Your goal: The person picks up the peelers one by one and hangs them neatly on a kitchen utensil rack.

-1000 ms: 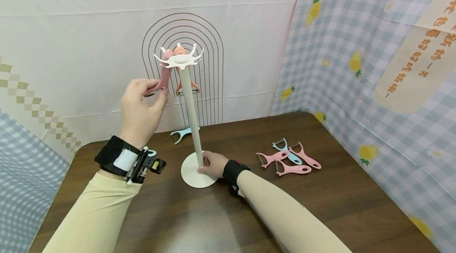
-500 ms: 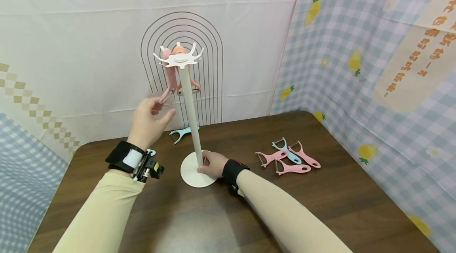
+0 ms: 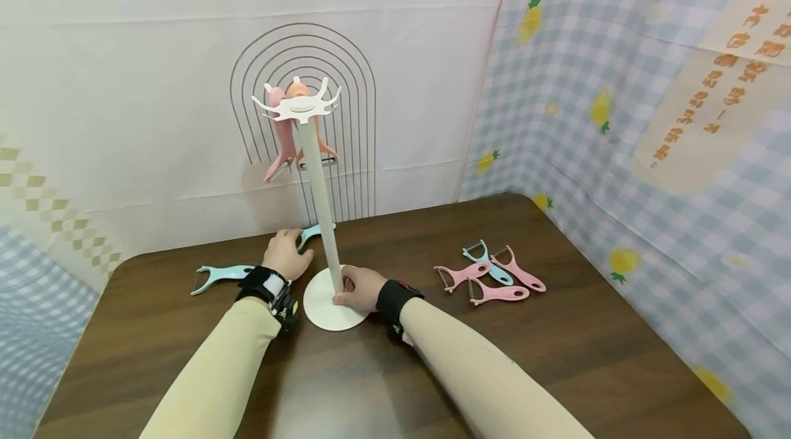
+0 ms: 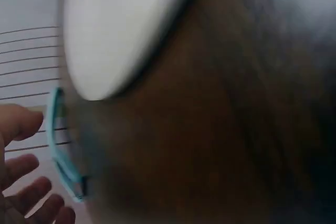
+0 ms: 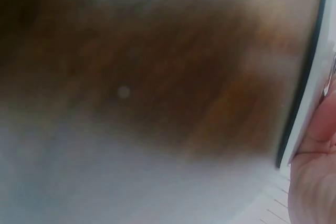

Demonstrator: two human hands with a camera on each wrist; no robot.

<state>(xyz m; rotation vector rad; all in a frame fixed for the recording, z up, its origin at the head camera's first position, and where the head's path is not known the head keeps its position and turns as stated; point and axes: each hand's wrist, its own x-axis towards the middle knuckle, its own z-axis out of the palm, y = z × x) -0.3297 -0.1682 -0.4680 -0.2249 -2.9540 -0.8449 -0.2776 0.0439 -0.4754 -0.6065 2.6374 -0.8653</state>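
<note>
My left hand (image 3: 287, 255) is low over the back of the table, fingers spread in the left wrist view beside a light blue peeler (image 4: 51, 129). In the head view that peeler (image 3: 311, 234) lies at the table's back edge, partly behind the hand. My right hand (image 3: 361, 286) grips the foot of the white stand's pole (image 3: 321, 202), just above its round base (image 3: 327, 317). From the stand's hooked top (image 3: 303, 107) hang a pink peeler (image 3: 285, 140) and an orange peeler (image 3: 325, 145). The right wrist view shows little of that hand (image 5: 317, 187) beside the base's edge.
Another blue peeler (image 3: 224, 275) lies left of my left wrist. On the right is a loose group of pink peelers (image 3: 503, 293) and a blue one (image 3: 494, 271) on the dark wooden table (image 3: 383, 384). Cloth hangings (image 3: 420, 95) close off the back and sides.
My left hand has let go of the pink peeler, which now hangs from the stand, and has moved down to the blue peeler at the back. The right hand keeps its hold.
</note>
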